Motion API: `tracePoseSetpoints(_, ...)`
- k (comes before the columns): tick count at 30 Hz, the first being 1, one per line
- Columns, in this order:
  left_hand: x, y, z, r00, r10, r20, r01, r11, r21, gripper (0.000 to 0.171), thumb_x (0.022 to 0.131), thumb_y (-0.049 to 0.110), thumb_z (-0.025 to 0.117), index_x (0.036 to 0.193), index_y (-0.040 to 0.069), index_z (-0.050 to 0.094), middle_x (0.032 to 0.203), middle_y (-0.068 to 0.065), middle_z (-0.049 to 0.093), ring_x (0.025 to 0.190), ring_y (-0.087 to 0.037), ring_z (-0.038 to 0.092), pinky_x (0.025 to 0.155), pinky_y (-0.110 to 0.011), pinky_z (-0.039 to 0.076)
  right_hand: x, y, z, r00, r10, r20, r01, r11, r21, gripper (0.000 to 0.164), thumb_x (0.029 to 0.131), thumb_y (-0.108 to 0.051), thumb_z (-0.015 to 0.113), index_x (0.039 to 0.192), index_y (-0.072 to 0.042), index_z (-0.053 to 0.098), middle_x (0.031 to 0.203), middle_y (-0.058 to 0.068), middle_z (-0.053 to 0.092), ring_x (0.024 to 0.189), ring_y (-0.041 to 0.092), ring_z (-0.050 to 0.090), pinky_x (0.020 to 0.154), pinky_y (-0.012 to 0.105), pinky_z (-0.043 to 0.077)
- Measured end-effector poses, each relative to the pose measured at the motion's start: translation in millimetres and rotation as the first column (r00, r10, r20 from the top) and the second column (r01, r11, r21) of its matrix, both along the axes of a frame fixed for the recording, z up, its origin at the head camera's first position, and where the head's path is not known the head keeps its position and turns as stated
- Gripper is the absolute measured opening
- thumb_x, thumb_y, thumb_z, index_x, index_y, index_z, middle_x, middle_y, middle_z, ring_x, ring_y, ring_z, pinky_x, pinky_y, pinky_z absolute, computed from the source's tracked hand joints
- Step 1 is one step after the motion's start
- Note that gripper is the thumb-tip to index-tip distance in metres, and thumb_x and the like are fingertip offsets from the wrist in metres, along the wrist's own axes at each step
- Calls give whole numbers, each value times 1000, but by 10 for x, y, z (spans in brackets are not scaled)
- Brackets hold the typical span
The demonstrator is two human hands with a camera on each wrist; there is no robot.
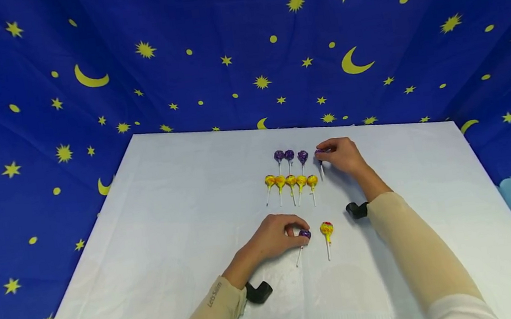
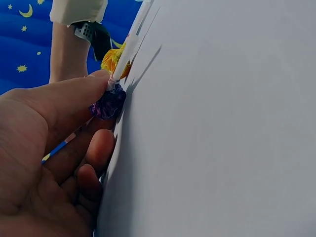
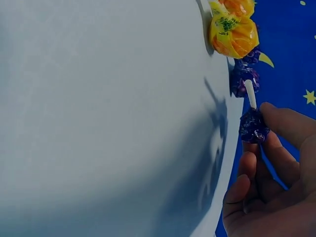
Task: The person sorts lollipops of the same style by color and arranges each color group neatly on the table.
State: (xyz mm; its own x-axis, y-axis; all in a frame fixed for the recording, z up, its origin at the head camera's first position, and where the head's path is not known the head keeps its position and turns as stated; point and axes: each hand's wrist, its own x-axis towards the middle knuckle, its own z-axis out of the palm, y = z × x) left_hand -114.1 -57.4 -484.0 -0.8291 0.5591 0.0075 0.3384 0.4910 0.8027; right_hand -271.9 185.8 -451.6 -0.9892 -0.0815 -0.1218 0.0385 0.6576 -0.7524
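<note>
With thumb and fingers, my left hand [image 1: 276, 235] pinches the head of a purple-wrapped lollipop [image 2: 109, 102] low over the front of the table. Farther back, my right hand [image 1: 342, 155] pinches another purple lollipop [image 3: 253, 127] by its head, its white stick pointing toward me in the head view. Just left of that hand stretches a row of purple lollipops [image 1: 289, 155]. In front of them lies a row of several yellow lollipops [image 1: 291, 181], sticks toward me. A single yellow lollipop [image 1: 326, 229] lies to the right of my left hand.
A white cover lies over the table [image 1: 170, 202]. Behind it hangs a dark blue cloth [image 1: 201, 28] with yellow moons and stars. Black wrist cameras jut out at the left cuff [image 1: 259, 292] and the right cuff [image 1: 356, 210].
</note>
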Motion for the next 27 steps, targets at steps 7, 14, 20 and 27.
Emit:
tracePoseSetpoints(7,7,-5,-11,1000,0,-8,0,1000,11,24,82,33,78,103,25,72,74,16,60,61,-2,52,60,-22,41,-45,-86,-6,999,21,-24,-21,1000,-3,30,86,-22,74,111,-6,70,107,12,66,94,27,58,80,43,45)
tracePoseSetpoints(14,-1,-7,17,1000,-5,-2,5,1000,12,24,82,33,78,103,25,73,75,16,61,62,-2,53,60,-22,41,-71,-119,-45,1000,7,-23,-7,1000,2,30,87,-22,73,111,-6,70,106,12,66,93,27,58,81,43,45)
tracePoseSetpoints(20,-5,-13,2,1000,-9,-4,9,1000,13,24,82,33,78,104,25,73,76,16,60,62,-2,53,60,-22,41,-77,-136,-98,1000,-16,-15,16,1000,-4,32,87,-25,72,112,-6,68,108,12,64,94,27,56,81,42,44)
tracePoseSetpoints(27,-7,-22,-11,1000,-8,-10,8,1000,15,25,82,34,78,104,26,72,75,17,60,62,-2,52,61,-22,41,-90,-155,-157,999,-21,-36,22,1000,18,38,87,-27,72,119,-8,65,114,12,61,98,28,53,83,43,43)
